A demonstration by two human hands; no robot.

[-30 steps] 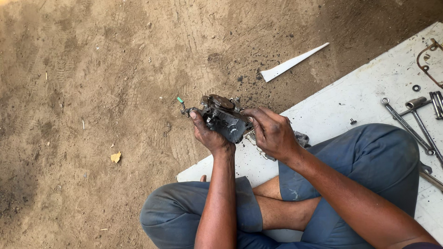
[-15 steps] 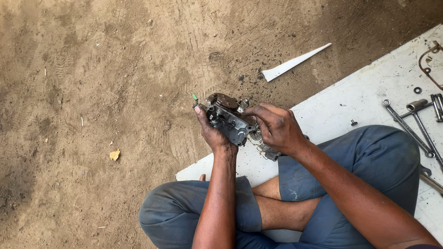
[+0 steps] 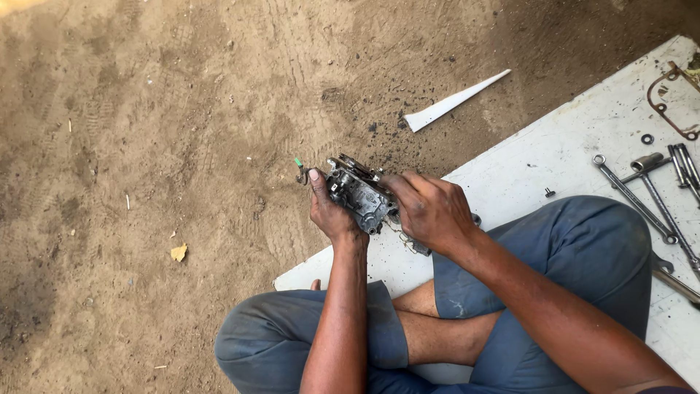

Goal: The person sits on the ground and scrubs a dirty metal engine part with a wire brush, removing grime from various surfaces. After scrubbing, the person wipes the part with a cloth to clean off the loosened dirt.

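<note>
Both hands have drifted slightly lower in the frame since half a second ago. At centre, the left hand and right hand each clasp the grimy metal carburettor, held above the white board; spanners lie at right.

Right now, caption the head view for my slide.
Seated person's left hand and right hand grip a grimy metal engine part above the white board.
</note>
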